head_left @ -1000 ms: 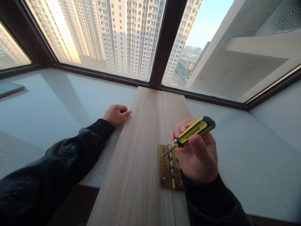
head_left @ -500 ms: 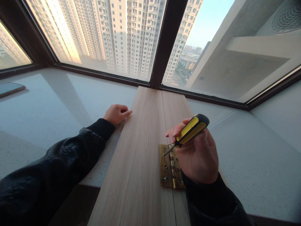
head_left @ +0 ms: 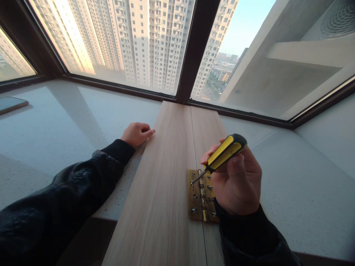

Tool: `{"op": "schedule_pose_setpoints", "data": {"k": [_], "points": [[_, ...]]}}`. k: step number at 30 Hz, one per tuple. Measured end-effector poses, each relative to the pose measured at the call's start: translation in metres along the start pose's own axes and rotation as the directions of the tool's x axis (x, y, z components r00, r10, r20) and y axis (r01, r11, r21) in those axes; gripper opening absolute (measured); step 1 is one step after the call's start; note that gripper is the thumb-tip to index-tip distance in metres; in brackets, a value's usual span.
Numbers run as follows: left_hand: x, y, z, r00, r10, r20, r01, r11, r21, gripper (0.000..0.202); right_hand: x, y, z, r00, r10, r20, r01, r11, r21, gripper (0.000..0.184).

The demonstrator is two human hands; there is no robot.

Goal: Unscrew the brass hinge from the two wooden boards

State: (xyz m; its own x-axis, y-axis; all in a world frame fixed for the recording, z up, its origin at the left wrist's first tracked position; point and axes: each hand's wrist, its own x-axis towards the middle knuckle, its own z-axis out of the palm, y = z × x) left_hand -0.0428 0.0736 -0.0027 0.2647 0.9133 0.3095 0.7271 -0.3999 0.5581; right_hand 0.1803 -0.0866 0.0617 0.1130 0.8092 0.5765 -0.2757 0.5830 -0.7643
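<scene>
My right hand (head_left: pixel 240 186) grips the yellow and black handle of a screwdriver (head_left: pixel 224 152). The tool leans, its tip on a screw in the left leaf of a brass hinge (head_left: pixel 196 204). That hinge spans the seam between a wide pale wooden board (head_left: pixel 158 177) and a narrower one (head_left: pixel 206 123) on its right. Several screws sit in the hinge holes, and part of the right leaf is hidden behind my hand. My left hand (head_left: pixel 138 133) rests on the sill, loosely closed, its extended thumb against the wide board's left edge; nothing shows in it.
The boards lie across a white speckled windowsill (head_left: pixel 83 111), their far ends near the dark window frame (head_left: pixel 191 55). A phone (head_left: pixel 12 104) lies at the far left of the sill. Tall buildings stand outside.
The fingers of my right hand have shifted right and back around the screwdriver handle, uncovering more of the hinge's right leaf. The tip stays on the same screw. My left hand keeps its place.
</scene>
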Motion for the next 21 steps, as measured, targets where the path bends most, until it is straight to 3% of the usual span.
{"op": "schedule_pose_setpoints", "data": {"k": [7, 21], "points": [[-0.0001, 0.0010, -0.0001, 1.000, -0.001, 0.003, 0.001, 1.000, 0.000, 0.038, 0.0007, -0.0008, 0.0046, 0.995, 0.081, 0.050, -0.087, 0.988, 0.126, 0.021], [-0.0006, 0.0001, 0.0004, 1.000, 0.008, 0.002, -0.008, 1.000, 0.006, 0.038, 0.0010, -0.0054, 0.0024, 0.999, 0.034, 0.022, -0.035, 0.999, 0.036, 0.017]]}}
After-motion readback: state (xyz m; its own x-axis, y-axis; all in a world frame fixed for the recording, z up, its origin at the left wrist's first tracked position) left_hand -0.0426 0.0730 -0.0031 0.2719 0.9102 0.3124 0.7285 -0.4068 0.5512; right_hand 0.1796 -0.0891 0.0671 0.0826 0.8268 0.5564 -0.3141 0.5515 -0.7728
